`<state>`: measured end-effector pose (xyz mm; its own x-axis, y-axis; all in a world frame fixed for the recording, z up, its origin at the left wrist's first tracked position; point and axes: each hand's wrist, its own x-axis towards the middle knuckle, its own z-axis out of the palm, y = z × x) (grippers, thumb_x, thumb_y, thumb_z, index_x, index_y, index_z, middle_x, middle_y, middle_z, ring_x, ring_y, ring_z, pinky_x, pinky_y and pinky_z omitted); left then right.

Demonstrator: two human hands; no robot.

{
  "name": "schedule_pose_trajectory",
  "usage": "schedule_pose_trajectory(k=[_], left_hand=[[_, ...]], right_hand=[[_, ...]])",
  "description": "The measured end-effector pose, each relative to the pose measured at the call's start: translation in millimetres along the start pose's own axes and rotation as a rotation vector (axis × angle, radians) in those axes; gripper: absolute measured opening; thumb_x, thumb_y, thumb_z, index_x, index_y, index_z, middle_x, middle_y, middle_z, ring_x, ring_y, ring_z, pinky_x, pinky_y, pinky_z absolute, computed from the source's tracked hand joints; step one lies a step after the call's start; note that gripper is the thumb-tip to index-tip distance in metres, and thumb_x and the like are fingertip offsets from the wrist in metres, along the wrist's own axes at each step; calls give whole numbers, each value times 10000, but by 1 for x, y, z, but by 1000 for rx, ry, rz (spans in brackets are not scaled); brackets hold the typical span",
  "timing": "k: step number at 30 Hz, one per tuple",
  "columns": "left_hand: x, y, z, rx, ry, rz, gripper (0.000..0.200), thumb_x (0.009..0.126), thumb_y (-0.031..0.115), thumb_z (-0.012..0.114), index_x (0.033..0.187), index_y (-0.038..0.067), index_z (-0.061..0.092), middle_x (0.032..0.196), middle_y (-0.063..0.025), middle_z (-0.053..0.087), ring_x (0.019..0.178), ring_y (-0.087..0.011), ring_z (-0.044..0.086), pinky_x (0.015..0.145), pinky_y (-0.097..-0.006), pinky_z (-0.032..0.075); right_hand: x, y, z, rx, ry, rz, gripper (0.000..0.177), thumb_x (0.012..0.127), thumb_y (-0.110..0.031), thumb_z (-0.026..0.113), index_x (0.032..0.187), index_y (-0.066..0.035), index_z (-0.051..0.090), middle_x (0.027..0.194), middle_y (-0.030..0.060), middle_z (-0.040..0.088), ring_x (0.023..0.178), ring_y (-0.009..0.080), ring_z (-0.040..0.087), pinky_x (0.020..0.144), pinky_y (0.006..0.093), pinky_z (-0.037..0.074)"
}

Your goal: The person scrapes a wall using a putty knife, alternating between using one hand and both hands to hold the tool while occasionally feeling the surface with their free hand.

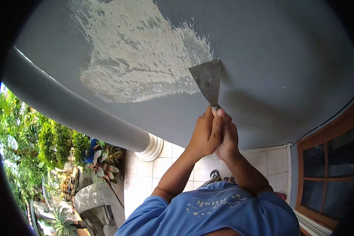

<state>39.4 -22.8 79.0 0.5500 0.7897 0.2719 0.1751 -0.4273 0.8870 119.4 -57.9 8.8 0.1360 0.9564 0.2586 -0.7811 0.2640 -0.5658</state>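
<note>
While left hand (205, 133) and right hand (229, 141) clamp one scraper (208, 80), one scraped patch (137, 59)

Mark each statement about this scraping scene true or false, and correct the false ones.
1. The left hand and the right hand both grip the scraper. True.
2. The scraper's blade is pressed against a mirror. False: it lies against the grey painted surface, at the edge of the pale scraped patch.
3. The person wears a red shirt. False: the shirt is blue.
4. A wood-framed window shows at the right edge. True.
</note>
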Motion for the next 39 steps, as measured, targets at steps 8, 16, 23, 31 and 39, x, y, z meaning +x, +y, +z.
schedule_pose_trajectory(k=[8, 16, 23, 31, 39], left_hand=[[-20, -41, 9, 19, 77, -5, 379, 1055, 279, 343, 975, -54, 504, 812, -235, 659, 748, -401, 656, 696, -416, 506], [-29, -32, 6, 18, 96, 14, 408, 1048, 280, 353, 946, -76, 525, 786, -252, 634, 730, -437, 633, 669, -451, 490], [-3, -10, 2, -3, -2, 50, 378, 1040, 264, 369, 951, -77, 505, 766, -258, 619, 726, -463, 608, 677, -455, 482], [-5, -26, 5, 10, 11, -5, 412, 1064, 288, 301, 959, -39, 529, 816, -197, 675, 771, -327, 677, 721, -367, 513], [-11, -35, 7, 66, 62, 46, 416, 1048, 271, 351, 947, -102, 502, 760, -268, 624, 699, -431, 628, 645, -449, 486]], right_hand=[[-9, 18, -1, -25, 170, 76, 365, 1057, -346, 399, 1150, -35, 566, 830, -52, 487, 698, -5, 440, 576, 183, 340], [-21, 23, 0, 56, 105, 114, 334, 1057, -316, 389, 1168, -56, 565, 783, -63, 463, 647, -5, 406, 549, 177, 310], [-7, 8, 5, -26, 118, -34, 353, 1062, -317, 376, 1165, -36, 563, 774, -62, 472, 646, -6, 422, 567, 178, 332], [-7, 17, -11, 46, 74, 36, 342, 1068, -280, 362, 1186, -24, 554, 881, -17, 526, 773, 20, 502, 689, 198, 412], [-15, 23, -17, 63, 93, 65, 386, 1052, -352, 379, 1223, -41, 530, 1019, 0, 560, 960, 54, 540, 864, 236, 434]])
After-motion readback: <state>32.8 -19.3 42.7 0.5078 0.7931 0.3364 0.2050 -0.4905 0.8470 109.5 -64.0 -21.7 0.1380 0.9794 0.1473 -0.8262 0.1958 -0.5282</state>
